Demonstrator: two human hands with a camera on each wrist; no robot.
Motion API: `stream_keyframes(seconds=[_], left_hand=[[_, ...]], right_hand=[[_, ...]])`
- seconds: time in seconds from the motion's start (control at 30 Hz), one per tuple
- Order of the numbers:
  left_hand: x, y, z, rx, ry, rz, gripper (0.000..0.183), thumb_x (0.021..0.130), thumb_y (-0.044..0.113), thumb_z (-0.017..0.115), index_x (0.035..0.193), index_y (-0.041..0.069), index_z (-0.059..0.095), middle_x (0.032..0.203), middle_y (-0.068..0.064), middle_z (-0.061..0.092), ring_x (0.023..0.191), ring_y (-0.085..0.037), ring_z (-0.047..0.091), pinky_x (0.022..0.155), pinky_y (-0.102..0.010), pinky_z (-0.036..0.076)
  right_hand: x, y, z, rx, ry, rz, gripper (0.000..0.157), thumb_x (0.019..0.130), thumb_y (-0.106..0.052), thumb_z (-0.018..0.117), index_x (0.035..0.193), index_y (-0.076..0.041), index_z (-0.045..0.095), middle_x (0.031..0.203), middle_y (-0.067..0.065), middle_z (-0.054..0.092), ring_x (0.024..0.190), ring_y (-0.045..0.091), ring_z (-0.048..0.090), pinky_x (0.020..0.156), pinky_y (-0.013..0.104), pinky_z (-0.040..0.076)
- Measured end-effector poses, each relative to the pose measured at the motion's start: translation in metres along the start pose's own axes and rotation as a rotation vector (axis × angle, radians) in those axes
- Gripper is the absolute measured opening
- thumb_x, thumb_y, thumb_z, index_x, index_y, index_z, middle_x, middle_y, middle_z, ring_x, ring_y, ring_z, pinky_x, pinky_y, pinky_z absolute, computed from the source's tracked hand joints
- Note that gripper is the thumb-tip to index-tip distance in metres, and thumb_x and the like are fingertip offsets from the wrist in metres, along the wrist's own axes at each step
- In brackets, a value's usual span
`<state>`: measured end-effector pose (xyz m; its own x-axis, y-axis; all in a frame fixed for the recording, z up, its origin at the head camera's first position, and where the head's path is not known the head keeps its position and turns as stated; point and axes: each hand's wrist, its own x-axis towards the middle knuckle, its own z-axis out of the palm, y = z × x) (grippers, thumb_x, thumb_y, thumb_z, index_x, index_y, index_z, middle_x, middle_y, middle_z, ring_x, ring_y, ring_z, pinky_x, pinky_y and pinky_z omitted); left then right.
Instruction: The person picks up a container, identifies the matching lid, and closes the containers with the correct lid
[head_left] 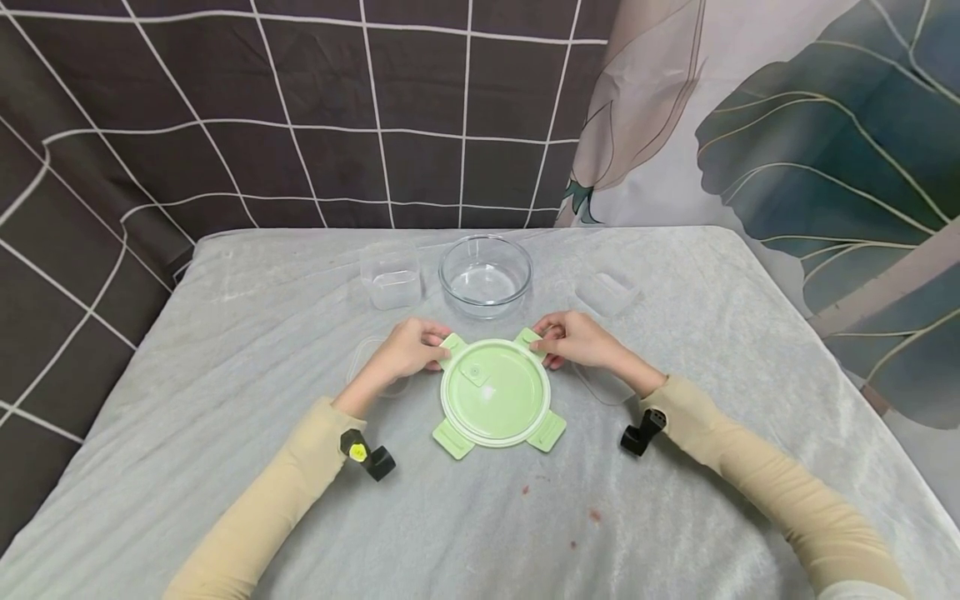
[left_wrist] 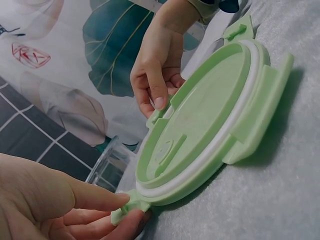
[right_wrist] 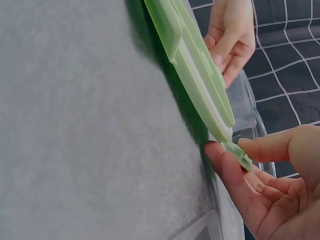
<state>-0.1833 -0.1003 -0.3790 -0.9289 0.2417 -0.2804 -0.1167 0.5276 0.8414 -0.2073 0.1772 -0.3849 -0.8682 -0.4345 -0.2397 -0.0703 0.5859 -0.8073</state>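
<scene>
A round green lid [head_left: 497,392] with a white sealing ring and flaps around its rim is held between both hands, close over the table. My left hand [head_left: 414,346] pinches its upper-left flap between thumb and fingers; the left wrist view shows that flap [left_wrist: 131,204] in the grip. On the other side my right hand [head_left: 576,337] pinches the upper-right flap, and the right wrist view has this flap [right_wrist: 239,155] between thumb and fingertips. The two near flaps stick out free toward me. Just beyond the lid stands a round clear glass bowl [head_left: 486,279].
Left of the bowl is a clear square container [head_left: 392,279]; right of it, another clear container [head_left: 606,292]. Thin clear lids lie beneath the left forearm and by the right wrist [head_left: 603,387]. A grey cloth covers the table [head_left: 300,292], with dark checked fabric [head_left: 300,108] behind.
</scene>
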Motion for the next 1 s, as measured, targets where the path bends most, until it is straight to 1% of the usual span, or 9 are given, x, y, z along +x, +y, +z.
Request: stream_keyframes(seconds=[0.17, 0.3, 0.47, 0.57, 0.77, 0.9, 1.0], left_hand=[[0.000, 0.001, 0.000, -0.003, 0.004, 0.029, 0.039, 0.086, -0.001, 0.065, 0.123, -0.008, 0.059, 0.109, -0.024, 0.068, 0.067, -0.007, 0.063, 0.065, -0.022, 0.059], [-0.001, 0.004, -0.001, -0.015, 0.005, 0.042, 0.039, 0.086, -0.002, 0.064, 0.124, -0.008, 0.058, 0.109, -0.024, 0.068, 0.068, -0.009, 0.065, 0.065, -0.022, 0.059], [-0.003, 0.006, -0.001, -0.022, 0.008, 0.033, 0.039, 0.088, -0.001, 0.062, 0.126, -0.007, 0.057, 0.112, -0.024, 0.066, 0.072, -0.012, 0.066, 0.067, -0.023, 0.060], [-0.004, 0.008, -0.001, -0.029, 0.014, 0.029, 0.039, 0.088, -0.001, 0.062, 0.127, -0.006, 0.057, 0.112, -0.024, 0.064, 0.073, -0.013, 0.067, 0.068, -0.023, 0.060], [-0.007, 0.015, -0.004, -0.045, 0.032, 0.043, 0.040, 0.088, -0.002, 0.061, 0.128, -0.008, 0.055, 0.113, -0.027, 0.062, 0.073, -0.016, 0.068, 0.070, -0.027, 0.060], [-0.009, 0.019, -0.006, -0.059, 0.043, 0.057, 0.041, 0.089, -0.003, 0.060, 0.129, -0.008, 0.055, 0.113, -0.027, 0.061, 0.070, -0.014, 0.067, 0.072, -0.029, 0.060], [-0.011, 0.022, -0.008, -0.063, 0.054, 0.077, 0.040, 0.090, -0.002, 0.060, 0.129, -0.008, 0.054, 0.114, -0.027, 0.061, 0.068, -0.013, 0.067, 0.072, -0.028, 0.060]], right_hand=[[-0.001, -0.002, 0.000, 0.013, 0.022, -0.023, 0.027, 0.089, -0.008, 0.063, 0.109, 0.010, 0.062, 0.077, 0.012, 0.070, 0.059, 0.010, 0.065, 0.059, 0.028, 0.059], [-0.002, -0.004, -0.001, 0.036, 0.040, -0.022, 0.028, 0.090, -0.007, 0.062, 0.111, 0.011, 0.061, 0.079, 0.014, 0.070, 0.058, 0.009, 0.064, 0.058, 0.027, 0.059], [-0.002, -0.005, -0.001, 0.059, 0.065, -0.001, 0.028, 0.091, -0.007, 0.060, 0.114, 0.009, 0.059, 0.076, 0.010, 0.065, 0.057, 0.009, 0.062, 0.056, 0.027, 0.059], [-0.003, -0.007, -0.001, 0.072, 0.071, -0.006, 0.028, 0.092, -0.006, 0.059, 0.115, 0.010, 0.057, 0.075, 0.007, 0.060, 0.057, 0.008, 0.062, 0.055, 0.027, 0.059], [-0.005, -0.013, -0.004, 0.083, 0.076, -0.015, 0.028, 0.092, -0.006, 0.058, 0.116, 0.009, 0.057, 0.076, 0.007, 0.058, 0.058, 0.009, 0.061, 0.057, 0.031, 0.060], [-0.007, -0.017, -0.008, 0.113, 0.079, -0.021, 0.028, 0.093, -0.005, 0.056, 0.117, 0.009, 0.055, 0.077, 0.008, 0.058, 0.060, 0.010, 0.060, 0.059, 0.034, 0.061], [-0.007, -0.019, -0.011, 0.129, 0.088, -0.035, 0.027, 0.094, -0.004, 0.055, 0.117, 0.009, 0.055, 0.078, 0.008, 0.057, 0.061, 0.011, 0.060, 0.061, 0.035, 0.061]])
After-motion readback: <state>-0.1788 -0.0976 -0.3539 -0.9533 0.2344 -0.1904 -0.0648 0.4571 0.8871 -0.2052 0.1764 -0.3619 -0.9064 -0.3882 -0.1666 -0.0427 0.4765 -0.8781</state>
